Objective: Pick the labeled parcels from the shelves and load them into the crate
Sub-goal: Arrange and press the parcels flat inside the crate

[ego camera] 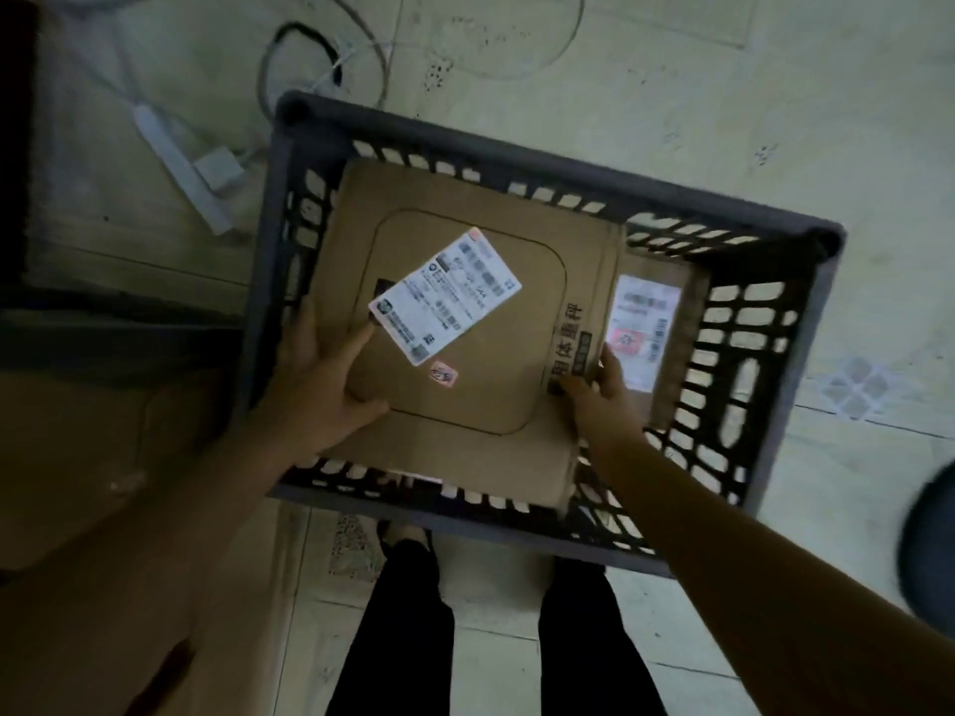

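Observation:
A large flat cardboard parcel [496,364] with a white shipping label [444,296] lies tilted inside the dark slatted plastic crate [806,354] on the floor. My left hand [320,385] grips the parcel's left edge, thumb on top. My right hand [602,392] holds its right edge beside the printed characters. Under it, at the crate's right side, lies a second cardboard parcel [666,302] with its own white and pink label, mostly covered.
A white power strip [181,167] with a plug and loose cables [320,59] lies on the tiled floor left of the crate. A brown cardboard surface [77,457] is at the lower left. My legs in black trousers [403,638] stand just below the crate. A dark round object [930,550] sits at the right edge.

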The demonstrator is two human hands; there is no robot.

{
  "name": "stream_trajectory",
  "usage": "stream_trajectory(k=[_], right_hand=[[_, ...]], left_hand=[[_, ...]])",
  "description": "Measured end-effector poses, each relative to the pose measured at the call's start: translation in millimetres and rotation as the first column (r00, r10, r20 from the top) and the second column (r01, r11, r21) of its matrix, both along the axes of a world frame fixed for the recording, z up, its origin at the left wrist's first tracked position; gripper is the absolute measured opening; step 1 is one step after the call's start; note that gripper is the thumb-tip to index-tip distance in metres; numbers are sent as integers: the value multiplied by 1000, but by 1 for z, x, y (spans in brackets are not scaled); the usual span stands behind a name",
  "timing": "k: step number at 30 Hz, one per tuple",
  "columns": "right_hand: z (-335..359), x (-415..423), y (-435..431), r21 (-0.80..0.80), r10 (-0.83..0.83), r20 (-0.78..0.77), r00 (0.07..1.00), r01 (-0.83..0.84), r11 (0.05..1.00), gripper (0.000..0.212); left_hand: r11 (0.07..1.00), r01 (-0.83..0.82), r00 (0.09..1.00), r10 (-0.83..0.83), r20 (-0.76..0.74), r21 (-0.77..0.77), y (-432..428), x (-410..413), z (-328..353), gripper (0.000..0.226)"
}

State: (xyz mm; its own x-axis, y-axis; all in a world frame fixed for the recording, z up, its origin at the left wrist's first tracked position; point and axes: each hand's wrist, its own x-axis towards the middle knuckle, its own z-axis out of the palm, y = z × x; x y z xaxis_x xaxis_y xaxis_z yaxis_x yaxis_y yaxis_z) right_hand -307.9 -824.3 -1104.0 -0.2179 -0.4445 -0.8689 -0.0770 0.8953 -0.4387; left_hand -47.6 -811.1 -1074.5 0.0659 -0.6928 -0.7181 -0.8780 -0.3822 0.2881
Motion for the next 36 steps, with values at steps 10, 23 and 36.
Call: stream_trajectory(k=[10, 23, 36], right_hand=[[-52, 4, -5, 42, 312, -191, 931, -310, 950, 43], [117, -40, 1, -151, 825, -514, 234, -972, 181, 73], [454, -33, 41, -444, 723, -664, 192, -879, -175, 62]], left_hand=[[952, 303, 931, -304, 200, 39, 24, -16, -46, 92], [961, 119, 990, -133, -39, -248, 23, -94, 105, 40], [738, -280, 925, 379, 34, -614, 117, -119, 443, 41]])
